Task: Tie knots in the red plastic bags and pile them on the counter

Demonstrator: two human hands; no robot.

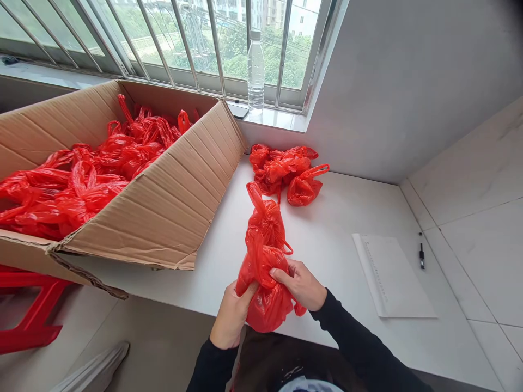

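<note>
A crumpled red plastic bag [265,256] is held over the near edge of the white counter [327,234]. My left hand [232,316] grips its lower left side with the fingers closed. My right hand [301,283] pinches the bag's middle from the right. The bag's handles stick up away from me. A small pile of tied red bags [286,171] lies further back on the counter. A large open cardboard box [163,207] at the left is full of several more red bags [81,179].
A white sheet of paper [392,277] and a black pen [421,255] lie at the right by the tiled wall. A clear water bottle [255,73] stands on the window sill. A red plastic stool [28,310] is below the box.
</note>
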